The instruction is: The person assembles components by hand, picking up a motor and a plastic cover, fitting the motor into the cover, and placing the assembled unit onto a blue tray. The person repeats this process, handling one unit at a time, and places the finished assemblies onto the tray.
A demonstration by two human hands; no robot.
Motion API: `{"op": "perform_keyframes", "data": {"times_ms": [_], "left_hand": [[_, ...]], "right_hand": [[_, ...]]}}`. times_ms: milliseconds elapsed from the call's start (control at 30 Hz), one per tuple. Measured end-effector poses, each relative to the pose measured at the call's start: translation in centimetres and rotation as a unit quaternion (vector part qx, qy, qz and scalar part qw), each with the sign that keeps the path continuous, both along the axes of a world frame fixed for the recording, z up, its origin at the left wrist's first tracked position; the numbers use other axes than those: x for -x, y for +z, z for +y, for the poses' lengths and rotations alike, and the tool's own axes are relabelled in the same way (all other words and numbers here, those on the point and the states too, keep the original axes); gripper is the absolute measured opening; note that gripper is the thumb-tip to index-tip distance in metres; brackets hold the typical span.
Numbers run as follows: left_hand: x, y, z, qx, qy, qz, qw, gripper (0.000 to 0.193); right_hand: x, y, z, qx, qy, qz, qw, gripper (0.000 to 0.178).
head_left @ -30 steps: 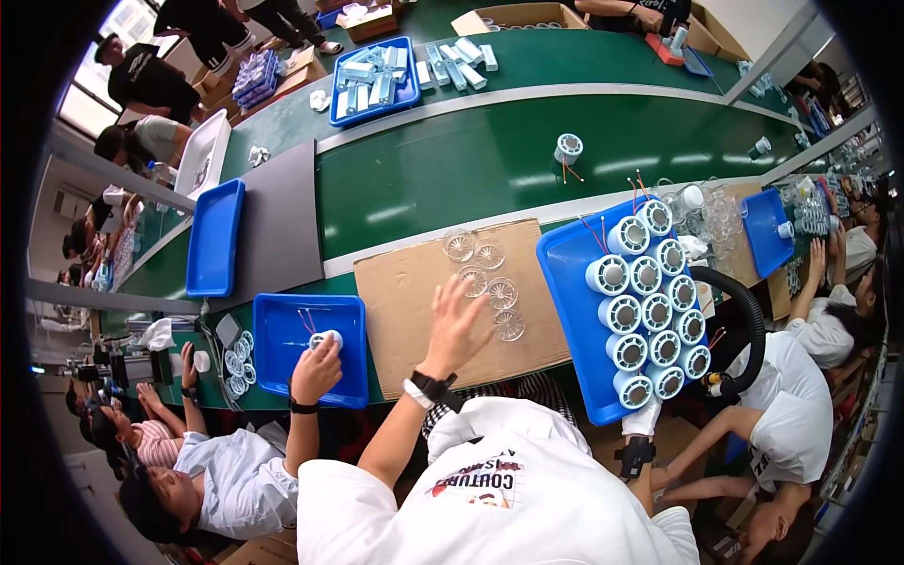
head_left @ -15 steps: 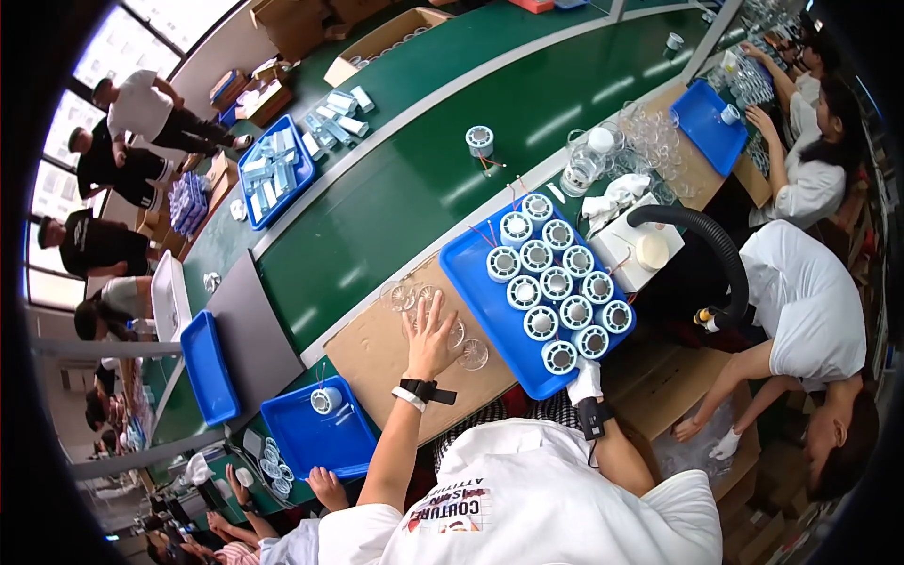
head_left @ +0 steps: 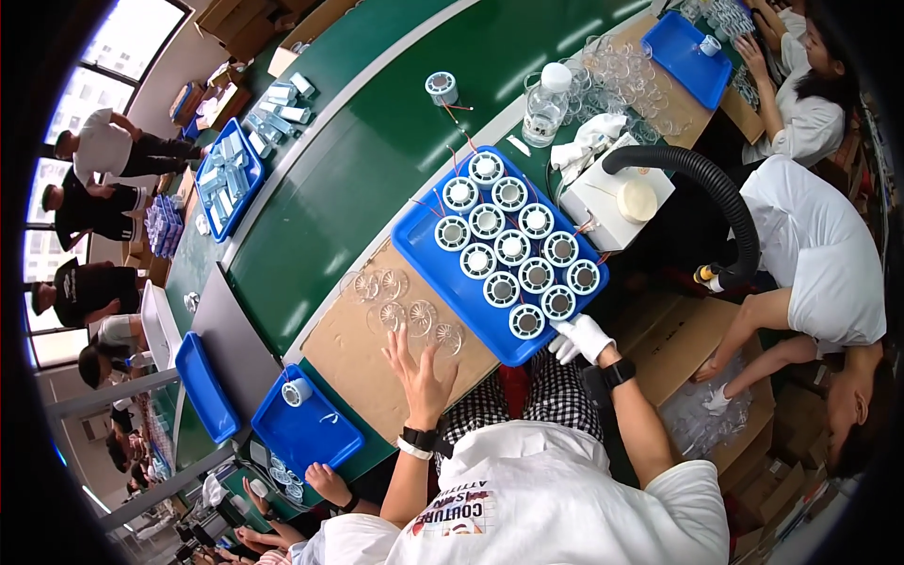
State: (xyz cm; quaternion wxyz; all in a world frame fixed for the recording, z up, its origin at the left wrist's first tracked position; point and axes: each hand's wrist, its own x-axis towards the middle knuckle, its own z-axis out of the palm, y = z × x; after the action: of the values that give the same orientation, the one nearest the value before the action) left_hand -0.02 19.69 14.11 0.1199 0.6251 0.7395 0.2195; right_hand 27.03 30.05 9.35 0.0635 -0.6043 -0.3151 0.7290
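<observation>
My bare left hand is open, fingers spread, at the near edge of a group of clear plastic discs with spoke-like ribs. They lie on a brown cardboard sheet. My right hand, in a white glove, has its fingers stretched apart at the near right corner of a blue tray; whether it presses on the rim I cannot tell. Rows of round white motor-like units with slotted tops fill the tray, some trailing thin red wires.
Another blue tray with one white unit sits left. Beyond the tray, a white box with a black hose stands beside a clear bottle and clear rings. A single unit rests on the green belt. A co-worker bends at right.
The view has shifted, so the table things appear farther left. My left hand has drawn back toward me, uncovering more discs. My right hand's fingers have spread at the tray corner.
</observation>
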Motion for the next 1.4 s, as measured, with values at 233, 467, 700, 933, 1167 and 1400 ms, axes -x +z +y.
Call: {"op": "perform_keyframes", "data": {"times_ms": [233, 467, 700, 933, 1167, 1400], "left_hand": [[-2.4, -7.5, -2.3, -0.046, 0.046, 0.100, 0.993, 0.021], [-3.1, -8.9, -5.4, -0.159, 0.000, 0.011, 0.987, 0.015], [-5.6, -11.6, -16.2, -0.238, -0.046, -0.540, 0.806, 0.022], [-8.3, -13.8, -23.8, 0.029, -0.101, -0.867, 0.487, 0.048], [-13.5, -13.3, -23.5, 0.181, -0.122, -0.912, 0.347, 0.063], [-22.6, -11.6, -12.0, 0.305, -0.075, -0.892, 0.325, 0.066]], "right_hand": [[3.3, 2.4, -1.8, -0.387, 0.264, -0.197, 0.861, 0.041], [7.4, -4.5, -3.4, -0.519, 0.349, -0.260, 0.736, 0.041], [5.9, -7.7, -8.8, -0.672, 0.223, -0.219, 0.671, 0.036], [-6.7, -5.6, -15.8, -0.319, -0.194, 0.375, 0.849, 0.030], [-19.0, -7.1, -11.1, -0.426, -0.344, 0.154, 0.822, 0.029], [-23.1, -6.8, -7.4, -0.350, -0.360, 0.282, 0.818, 0.029]]}}
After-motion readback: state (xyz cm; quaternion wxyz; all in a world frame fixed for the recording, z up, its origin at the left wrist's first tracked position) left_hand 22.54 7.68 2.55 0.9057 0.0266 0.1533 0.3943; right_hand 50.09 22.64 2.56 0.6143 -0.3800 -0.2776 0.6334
